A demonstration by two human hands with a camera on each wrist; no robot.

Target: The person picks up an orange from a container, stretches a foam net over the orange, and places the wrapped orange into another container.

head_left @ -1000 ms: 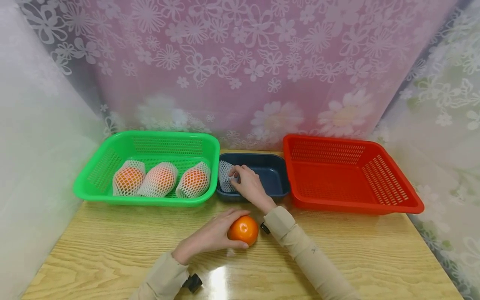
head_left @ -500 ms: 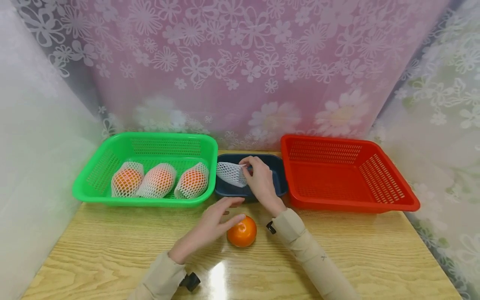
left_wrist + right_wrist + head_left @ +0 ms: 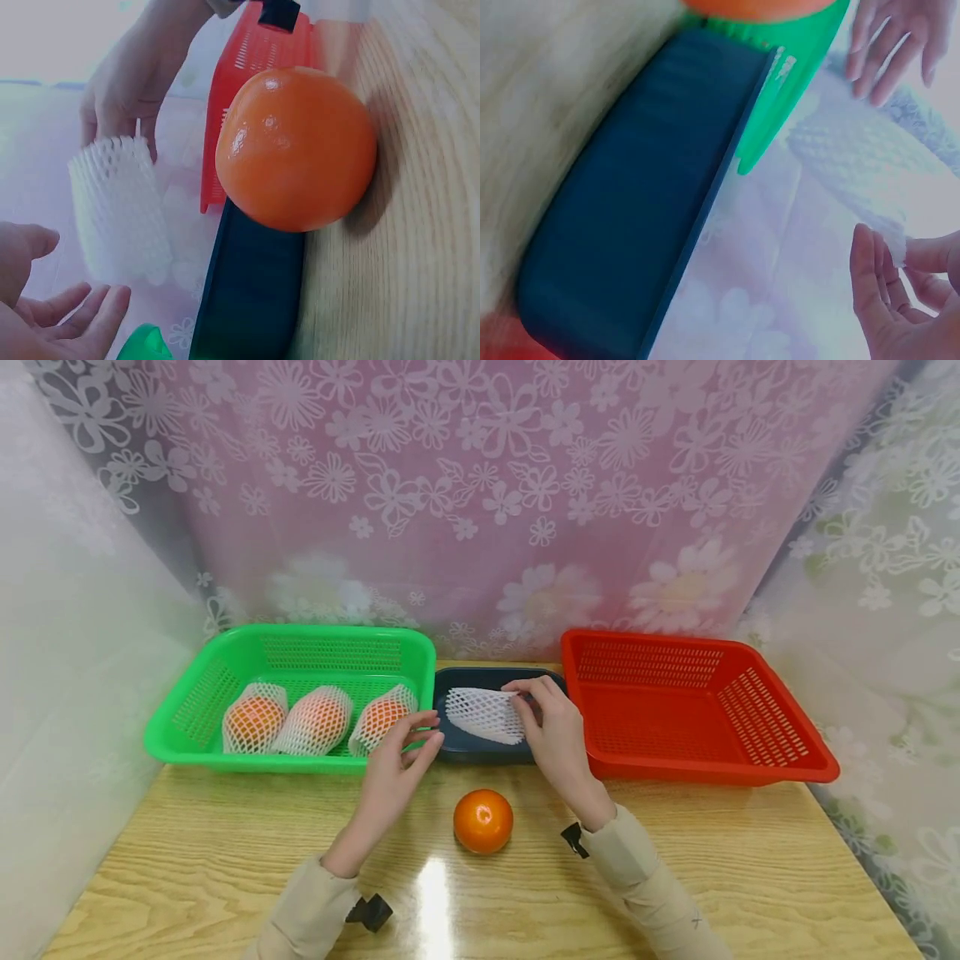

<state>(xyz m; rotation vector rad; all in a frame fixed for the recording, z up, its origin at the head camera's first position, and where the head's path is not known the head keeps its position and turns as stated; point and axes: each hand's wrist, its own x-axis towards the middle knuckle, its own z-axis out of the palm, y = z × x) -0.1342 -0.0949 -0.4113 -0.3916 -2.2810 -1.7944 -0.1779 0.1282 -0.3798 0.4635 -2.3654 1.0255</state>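
Observation:
A white foam fruit net (image 3: 486, 714) hangs over the dark blue tray (image 3: 480, 755), pinched at its right end by my right hand (image 3: 558, 739). In the right wrist view the thumb and fingers (image 3: 868, 274) meet on the net's end. My left hand (image 3: 393, 768) is held near the green basket's right front corner, fingers apart with nothing between them. In the left wrist view the left fingers (image 3: 82, 319) lie close to the net's free end. A bare orange fruit (image 3: 483, 822) sits on the table between both forearms.
The green basket (image 3: 292, 763) at left holds three fruits in foam nets, one being a netted fruit (image 3: 255, 720) at its left end. A red basket (image 3: 705, 771) stands right of the tray. A flowered curtain (image 3: 480, 527) rises behind them.
My right hand has lifted the foam net from the tray's left side and drawn it rightward. The left hand has let go of the orange fruit and moved up and left.

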